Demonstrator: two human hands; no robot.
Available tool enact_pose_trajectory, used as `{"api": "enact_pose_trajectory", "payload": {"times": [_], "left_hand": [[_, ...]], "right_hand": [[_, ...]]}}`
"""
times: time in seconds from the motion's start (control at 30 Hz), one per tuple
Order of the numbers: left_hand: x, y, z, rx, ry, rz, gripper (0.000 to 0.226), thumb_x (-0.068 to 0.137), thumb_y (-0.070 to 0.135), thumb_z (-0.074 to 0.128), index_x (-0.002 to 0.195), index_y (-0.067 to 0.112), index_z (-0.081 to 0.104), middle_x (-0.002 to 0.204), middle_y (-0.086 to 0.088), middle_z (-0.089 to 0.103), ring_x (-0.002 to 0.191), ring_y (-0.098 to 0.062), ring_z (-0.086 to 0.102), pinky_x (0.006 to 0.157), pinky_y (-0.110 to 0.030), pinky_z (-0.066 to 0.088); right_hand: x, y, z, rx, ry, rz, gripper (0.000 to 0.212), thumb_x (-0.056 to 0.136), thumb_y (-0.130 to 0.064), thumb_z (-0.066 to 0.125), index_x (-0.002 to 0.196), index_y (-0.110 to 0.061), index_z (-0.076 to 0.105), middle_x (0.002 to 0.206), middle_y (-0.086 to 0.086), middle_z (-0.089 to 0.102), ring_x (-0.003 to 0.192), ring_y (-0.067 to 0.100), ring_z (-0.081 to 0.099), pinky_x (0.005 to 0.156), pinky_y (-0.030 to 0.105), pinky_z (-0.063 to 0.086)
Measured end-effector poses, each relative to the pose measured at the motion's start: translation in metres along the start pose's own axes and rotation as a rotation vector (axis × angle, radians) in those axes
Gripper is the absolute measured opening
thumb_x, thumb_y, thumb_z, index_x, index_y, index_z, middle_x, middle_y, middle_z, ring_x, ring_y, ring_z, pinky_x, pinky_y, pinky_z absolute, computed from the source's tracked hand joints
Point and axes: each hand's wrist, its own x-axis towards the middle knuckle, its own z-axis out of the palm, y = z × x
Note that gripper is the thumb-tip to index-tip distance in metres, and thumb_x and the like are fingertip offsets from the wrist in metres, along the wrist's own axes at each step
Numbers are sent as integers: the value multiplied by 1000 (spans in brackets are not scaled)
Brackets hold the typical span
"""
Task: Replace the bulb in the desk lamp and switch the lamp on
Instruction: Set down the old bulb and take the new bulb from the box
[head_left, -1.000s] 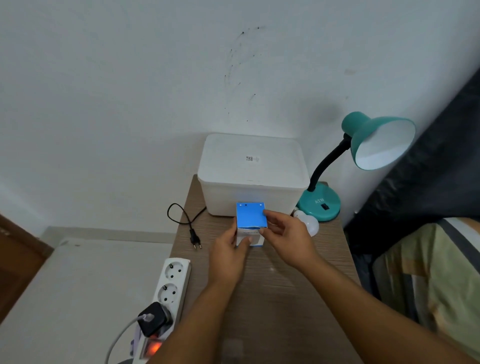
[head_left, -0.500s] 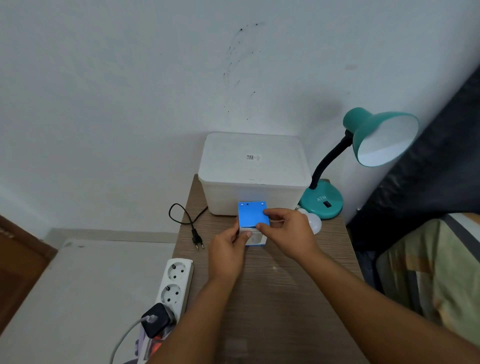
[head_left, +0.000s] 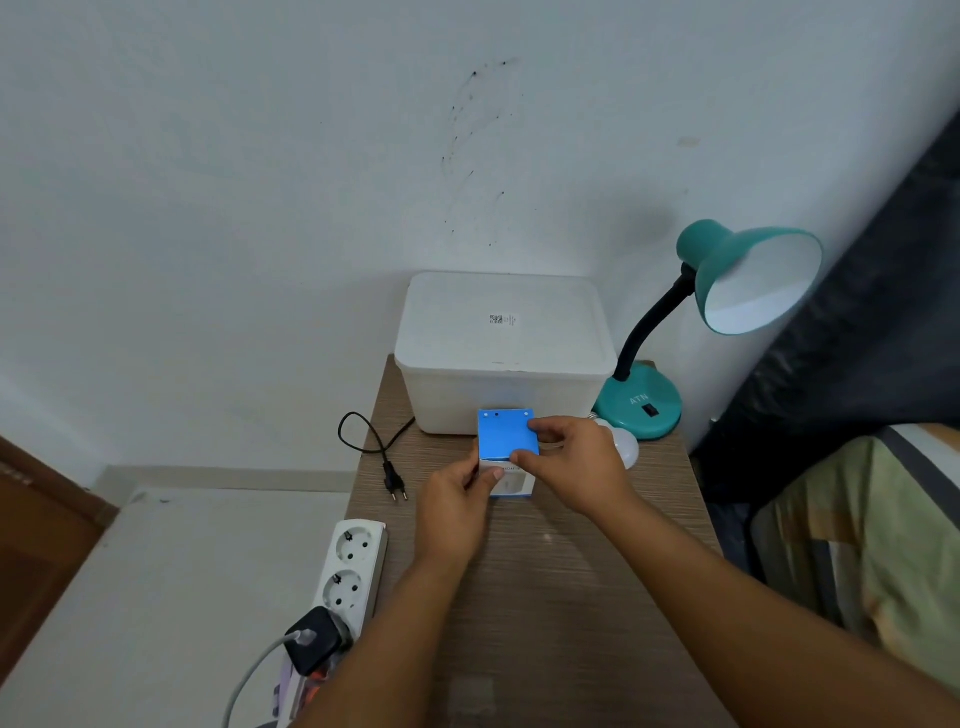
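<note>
L hand (head_left: 457, 512) grips bulb box (head_left: 506, 436) side | R hand (head_left: 574, 462) pinches box top flap

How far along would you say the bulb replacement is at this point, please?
Done, it seems: a white bulb lies on the table by the lamp base, and no bulb shows in the lamp shade. In hand: the left hand and right hand hold the blue bulb box, apparently opening it. Left: fit the new bulb, push the loose plug into the power strip, press the switch.
</note>
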Motion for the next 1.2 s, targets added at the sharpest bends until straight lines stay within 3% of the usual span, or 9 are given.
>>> {"api": "enact_pose_trajectory", "payload": {"times": [0.13, 0.33, 0.47, 0.57, 0.73, 0.97, 1.2], "left_hand": [[-1, -1, 0, -8, -1, 16, 19, 95, 22, 69, 108, 36, 68, 81, 28, 67, 84, 15, 65, 64, -5, 48], [-2, 0, 0, 7, 0, 27, 17, 96, 24, 67, 106, 37, 69, 85, 23, 71, 85, 10, 67, 67, -7, 48], [0, -2, -1, 50, -9, 23, 18, 96, 25, 67, 113, 24, 74, 90, 18, 72, 86, 13, 65, 65, -5, 47], [1, -3, -1, 67, -9, 22, 21, 96, 25, 66, 116, 22, 73, 90, 18, 71, 88, 14, 64, 66, -5, 47], [0, -1, -1, 80, -15, 2, 18, 97, 28, 65, 112, 23, 74, 98, 7, 76, 87, 2, 68, 67, -11, 50], [-2, 0, -1, 80, -15, 9, 19, 97, 27, 65, 113, 21, 73, 97, 6, 76, 86, 2, 67, 65, -6, 48], [-2, -3, 2, 69, -3, -9, 21, 97, 30, 65, 114, 20, 73, 99, 6, 76, 87, 0, 69, 64, -9, 51]], "right_hand": [[0, -1, -2, -23, -11, -2, 54, 78, -38, 79, 126, -18, 66, 124, -1, 68, 108, 8, 63, 85, 20, 47], [0, -1, -4, -57, -42, -6, 60, 76, -38, 82, 128, -17, 64, 126, 1, 67, 110, 10, 62, 85, 18, 44], [3, -3, -5, -94, -59, -16, 62, 75, -39, 82, 128, -14, 64, 126, 3, 67, 109, 11, 63, 83, 19, 44], [4, -4, -6, -119, -73, -33, 60, 77, -38, 81, 129, -13, 63, 128, 4, 66, 111, 13, 63, 88, 24, 48], [4, -6, -6, -162, -93, -59, 57, 83, -37, 75, 132, -12, 60, 132, 4, 64, 116, 14, 61, 97, 29, 47], [-4, -11, -3, -347, -113, -131, 52, 96, -40, 57, 140, -15, 52, 137, 7, 59, 122, 22, 56, 102, 36, 44], [-7, -16, -1, -485, -157, -170, 43, 102, -39, 44, 136, -13, 52, 123, 10, 63, 112, 24, 56, 87, 34, 44]]}}
